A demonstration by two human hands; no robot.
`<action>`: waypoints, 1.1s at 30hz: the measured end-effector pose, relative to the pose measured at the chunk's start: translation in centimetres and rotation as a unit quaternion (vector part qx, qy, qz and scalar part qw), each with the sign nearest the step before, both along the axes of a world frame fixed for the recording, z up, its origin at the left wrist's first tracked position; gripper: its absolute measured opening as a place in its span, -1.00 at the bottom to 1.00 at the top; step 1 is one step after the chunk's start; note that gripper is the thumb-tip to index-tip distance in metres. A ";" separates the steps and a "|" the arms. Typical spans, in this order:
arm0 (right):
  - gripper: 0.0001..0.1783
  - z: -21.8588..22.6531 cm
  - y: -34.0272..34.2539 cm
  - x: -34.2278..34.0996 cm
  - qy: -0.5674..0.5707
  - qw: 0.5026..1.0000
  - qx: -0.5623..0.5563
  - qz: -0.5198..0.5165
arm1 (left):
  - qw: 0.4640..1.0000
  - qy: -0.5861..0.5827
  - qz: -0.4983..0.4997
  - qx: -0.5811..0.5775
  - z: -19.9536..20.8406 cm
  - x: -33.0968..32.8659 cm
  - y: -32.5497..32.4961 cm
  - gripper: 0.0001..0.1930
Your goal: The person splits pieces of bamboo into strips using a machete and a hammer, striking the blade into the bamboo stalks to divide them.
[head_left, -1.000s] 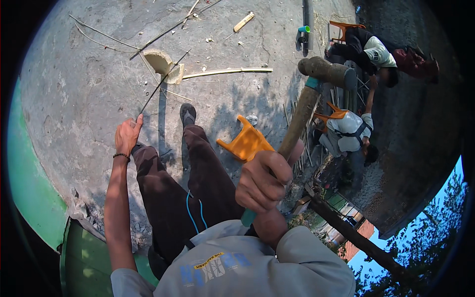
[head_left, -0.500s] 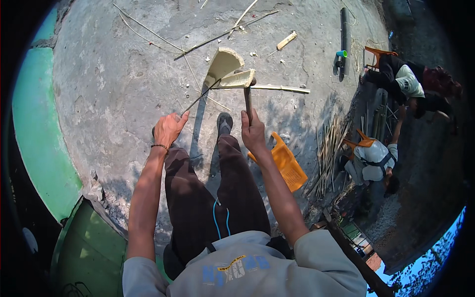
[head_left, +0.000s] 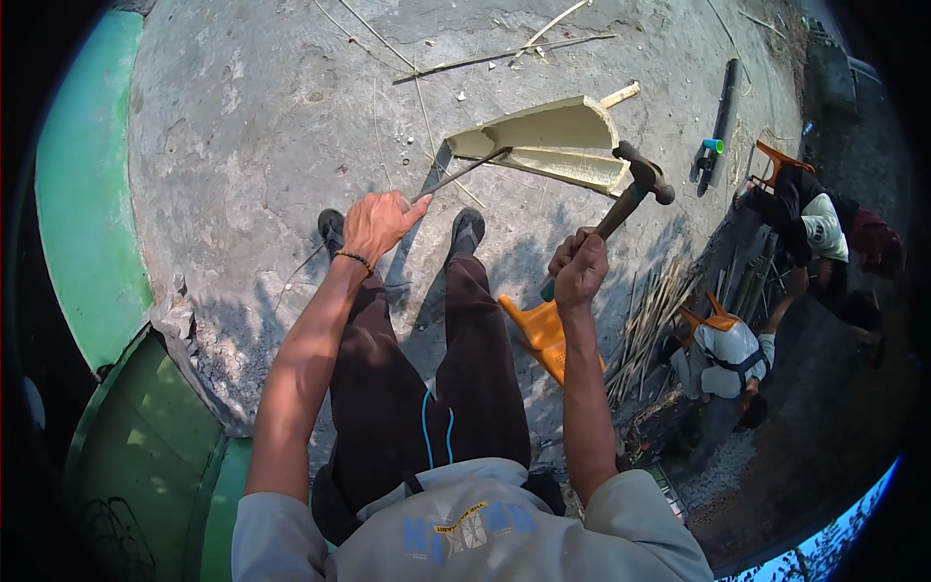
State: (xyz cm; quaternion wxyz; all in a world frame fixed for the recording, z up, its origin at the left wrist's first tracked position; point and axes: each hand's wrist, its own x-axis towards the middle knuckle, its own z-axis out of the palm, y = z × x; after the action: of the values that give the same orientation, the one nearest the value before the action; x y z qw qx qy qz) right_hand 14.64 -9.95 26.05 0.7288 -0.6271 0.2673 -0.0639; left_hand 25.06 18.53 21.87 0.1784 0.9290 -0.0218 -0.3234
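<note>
My left hand (head_left: 376,231) is closed round a long thin dark blade (head_left: 460,173), seen nearly edge-on. Its far end sits in the gap of a split bamboo piece (head_left: 558,124), pale inside and opened into two curved parts. My right hand (head_left: 580,269) grips a hammer (head_left: 621,215) by its handle, green at the lower end. The hammer's dark head is tilted up near the right end of the bamboo, and I cannot tell whether the two touch.
An orange plastic stool (head_left: 548,335) lies by my right leg. Bamboo strips (head_left: 650,335) are piled beyond it. A black pipe (head_left: 724,112) and thin sticks (head_left: 504,58) lie on the concrete. Two people (head_left: 732,349) work at the right. A green panel (head_left: 92,194) stands left.
My view has shifted. The right hand and hammer have moved right and turned, and the bamboo now points its wide end to the right. The blade remains in the split.
</note>
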 end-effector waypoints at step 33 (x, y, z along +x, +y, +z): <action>-0.56 -6.5 -0.3 1.0 0.043 0.945 -0.279 0.165 | 0.999 -0.034 -0.035 -0.014 -1.4 -1.4 0.0 -0.22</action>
State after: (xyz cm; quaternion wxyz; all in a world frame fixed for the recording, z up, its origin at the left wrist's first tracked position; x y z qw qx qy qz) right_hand 15.68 -10.21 19.55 0.5128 -0.8429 0.1623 0.0125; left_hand 23.67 18.52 20.44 0.1796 0.9354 -0.0645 -0.2977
